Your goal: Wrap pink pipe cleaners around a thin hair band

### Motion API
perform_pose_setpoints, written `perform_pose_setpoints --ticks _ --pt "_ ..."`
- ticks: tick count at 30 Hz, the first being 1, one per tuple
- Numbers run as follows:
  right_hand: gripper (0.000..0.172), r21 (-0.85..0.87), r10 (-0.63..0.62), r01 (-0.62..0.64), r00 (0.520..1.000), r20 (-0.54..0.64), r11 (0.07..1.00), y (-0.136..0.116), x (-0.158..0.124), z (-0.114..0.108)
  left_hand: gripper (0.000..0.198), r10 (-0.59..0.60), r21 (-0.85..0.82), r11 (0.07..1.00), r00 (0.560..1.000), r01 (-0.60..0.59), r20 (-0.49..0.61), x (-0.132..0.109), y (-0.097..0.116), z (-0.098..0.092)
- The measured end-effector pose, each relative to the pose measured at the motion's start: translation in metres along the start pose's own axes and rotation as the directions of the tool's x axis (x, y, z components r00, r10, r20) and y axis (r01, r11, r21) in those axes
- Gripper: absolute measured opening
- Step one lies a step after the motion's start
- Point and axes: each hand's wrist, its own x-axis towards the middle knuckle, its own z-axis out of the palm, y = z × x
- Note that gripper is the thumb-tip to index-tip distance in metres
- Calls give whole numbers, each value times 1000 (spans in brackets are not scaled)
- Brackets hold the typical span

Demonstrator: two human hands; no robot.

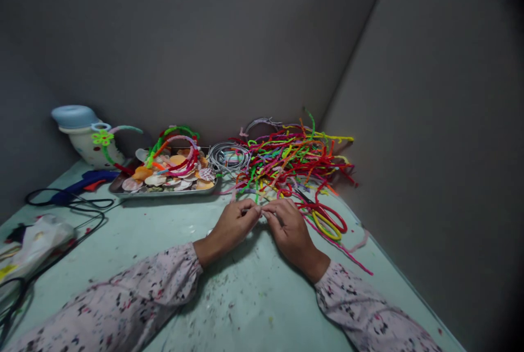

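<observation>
Where the fingertips meet at table centre, left hand (pixel 231 226) and right hand (pixel 289 229) each pinch one end of a short strand (pixel 261 211), probably to hold it taut for working. Strand mostly hidden; long axis appears to run 9-to-3 o'clock, just above the table (pixel 245 297). Pipe-cleaner pile (pixel 290 158) at 12–1 o'clock within reach, scissors (pixel 325 220) at 3, shell tray (pixel 164 192) at 11.

Fuzzy pipe cleaners (pixel 295 160); shiny metal tray (pixel 164 193).
</observation>
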Motion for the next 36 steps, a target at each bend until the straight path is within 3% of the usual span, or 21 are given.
perform_pose_setpoints --ticks 16,26,36 --pt "15 -13 -3 3 1000 7 1000 1 -1 2 31 -29 -18 999 999 29 28 3 0 -1" --pt "14 -15 0 0 1000 18 1000 2 -1 2 35 -53 -245 966 993 77 104 1 -2 2" --pt "14 -11 5 -5 999 36 1000 1 0 2 31 -126 -285 947 986 151 106 2 3 2"
